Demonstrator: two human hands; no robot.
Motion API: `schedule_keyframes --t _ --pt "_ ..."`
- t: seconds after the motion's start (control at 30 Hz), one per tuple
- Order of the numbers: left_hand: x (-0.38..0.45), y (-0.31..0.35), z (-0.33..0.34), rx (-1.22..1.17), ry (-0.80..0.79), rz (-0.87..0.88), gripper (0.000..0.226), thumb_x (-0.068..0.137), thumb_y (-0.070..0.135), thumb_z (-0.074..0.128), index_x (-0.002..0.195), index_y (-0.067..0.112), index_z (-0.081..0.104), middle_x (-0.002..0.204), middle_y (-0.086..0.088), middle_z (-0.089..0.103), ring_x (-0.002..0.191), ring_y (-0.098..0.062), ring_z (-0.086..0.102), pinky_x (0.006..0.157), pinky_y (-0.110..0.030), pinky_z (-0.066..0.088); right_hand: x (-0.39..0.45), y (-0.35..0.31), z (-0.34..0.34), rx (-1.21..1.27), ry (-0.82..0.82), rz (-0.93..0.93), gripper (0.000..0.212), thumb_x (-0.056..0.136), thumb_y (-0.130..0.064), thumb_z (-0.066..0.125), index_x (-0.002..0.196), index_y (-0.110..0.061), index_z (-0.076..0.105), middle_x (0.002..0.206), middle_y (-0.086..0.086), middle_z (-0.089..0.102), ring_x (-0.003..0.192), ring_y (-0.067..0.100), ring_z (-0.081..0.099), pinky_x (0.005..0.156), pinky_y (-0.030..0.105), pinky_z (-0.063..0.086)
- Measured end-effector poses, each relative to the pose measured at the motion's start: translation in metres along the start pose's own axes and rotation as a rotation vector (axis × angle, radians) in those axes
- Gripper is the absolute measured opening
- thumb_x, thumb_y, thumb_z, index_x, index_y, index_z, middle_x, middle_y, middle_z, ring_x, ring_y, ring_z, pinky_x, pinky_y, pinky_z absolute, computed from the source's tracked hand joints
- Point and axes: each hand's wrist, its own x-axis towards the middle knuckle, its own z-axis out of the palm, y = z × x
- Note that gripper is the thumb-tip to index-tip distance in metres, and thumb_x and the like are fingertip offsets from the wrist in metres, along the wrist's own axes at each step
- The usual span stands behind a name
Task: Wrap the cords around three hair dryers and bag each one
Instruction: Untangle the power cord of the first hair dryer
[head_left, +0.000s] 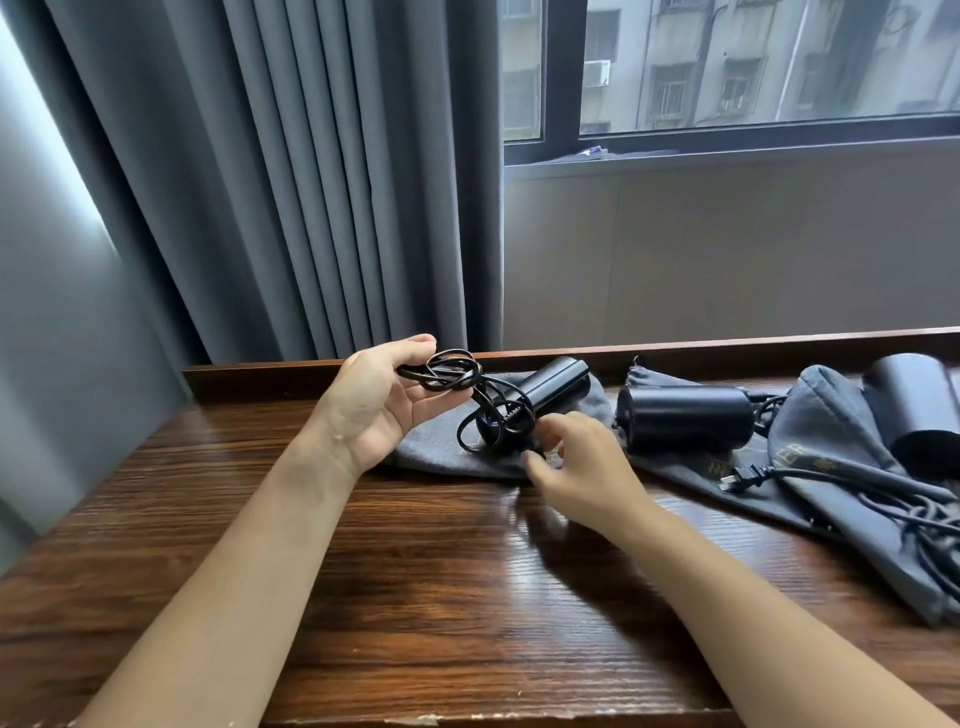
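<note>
Left hand (371, 402) grip: fingers curled round coiled black cord (449, 371), held above worktop (415, 571). Right hand (576, 462) blurred, fingers bent at handle end of left hair dryer (550, 387); whether it holds anything, cannot tell. Dryer lies on grey bag (431, 447), handle hidden behind cord loops. Middle hair dryer (685, 415) on second bag (701, 473), plug (743, 475) loose. Third hair dryer (914, 400) cut off by right edge.

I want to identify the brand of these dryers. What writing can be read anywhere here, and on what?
"ER": gold letters on the right grey bag, the end of a longer word that is hidden.
Gold print on the middle grey bag: too blurred to read.
Hair dryers: no readable text.
</note>
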Motion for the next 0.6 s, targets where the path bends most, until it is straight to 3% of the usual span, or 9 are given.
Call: schedule_keyframes --t 0.1,0.17,0.27,0.37,0.47,0.6 --pt "0.0 -0.003 -0.001 -0.066 -0.011 -0.042 0.019 0.1 -0.001 0.05 0.119 0.001 0.054 0.095 -0.025 0.074 0.084 -0.037 0.077 0.066 -0.041 0.066 0.002 0.0 0.001 -0.041 -0.01 0.022 0.019 0.086 -0.032 0.072 0.086 -0.034 0.053 0.087 -0.009 0.062 0.087 0.019 0.059 0.081 0.041 0.051" --pt "0.0 -0.006 -0.006 -0.117 0.002 -0.071 0.02 0.1 -0.001 0.049 0.118 0.0 0.055 0.098 -0.026 0.073 0.086 -0.039 0.077 0.066 -0.041 0.066 0.003 0.001 0.001 -0.024 -0.038 0.036 0.009 0.089 -0.032 0.064 0.093 -0.029 0.056 0.092 -0.01 0.068 0.089 0.021 0.064 0.083 0.044 0.053" --pt "0.002 -0.013 -0.017 -0.137 0.056 -0.109 0.015 0.1 -0.001 0.047 0.108 -0.001 0.059 0.09 -0.023 0.074 0.077 -0.035 0.077 0.064 -0.038 0.066 0.001 0.004 0.003 -0.043 -0.08 0.032 0.016 0.092 -0.031 0.051 0.102 -0.02 0.058 0.095 -0.002 0.069 0.091 0.023 0.063 0.083 0.045 0.052" --pt "0.008 -0.02 -0.029 -0.084 0.115 -0.141 0.015 0.099 0.003 0.049 0.102 0.002 0.064 0.091 -0.018 0.073 0.069 -0.026 0.075 0.054 -0.03 0.062 0.001 0.001 0.0 0.01 -0.061 0.027 0.011 0.098 -0.025 0.049 0.094 -0.021 0.058 0.091 -0.003 0.059 0.089 0.013 0.056 0.079 0.03 0.045" --pt "0.011 -0.025 -0.039 -0.033 0.138 -0.193 0.019 0.099 0.005 0.049 0.108 0.004 0.065 0.086 -0.018 0.072 0.061 -0.021 0.071 0.05 -0.027 0.059 -0.001 -0.002 -0.005 0.092 -0.019 0.004 0.013 0.101 -0.022 0.051 0.093 -0.022 0.062 0.092 -0.006 0.06 0.089 0.007 0.057 0.074 0.017 0.04" --pt "0.012 -0.029 -0.044 -0.013 0.076 -0.168 0.027 0.095 -0.002 0.044 0.108 0.006 0.066 0.079 -0.012 0.072 0.058 -0.021 0.067 0.05 -0.028 0.059 -0.002 -0.002 -0.008 0.182 -0.052 0.06 0.01 0.099 -0.017 0.059 0.097 -0.025 0.065 0.097 -0.008 0.066 0.093 0.003 0.06 0.079 0.011 0.039"
